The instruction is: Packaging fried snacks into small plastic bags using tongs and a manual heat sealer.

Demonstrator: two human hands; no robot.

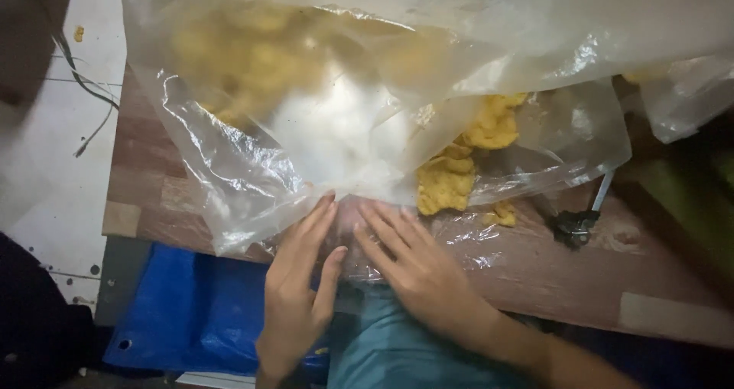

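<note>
A large clear plastic bag lies on a brown wooden table and holds several yellow crisp snack pieces. More yellow pieces show blurred through the plastic at the upper left. My left hand lies flat with its fingers stretched onto the bag's near edge. My right hand rests next to it, fingers spread flat on the same plastic edge. The two hands almost touch. Neither hand grips anything.
A small black clip-like object lies on the table right of the bag. A blue tarp sits below the table edge at the left, over a pale floor with loose wires. Teal fabric shows under my arms.
</note>
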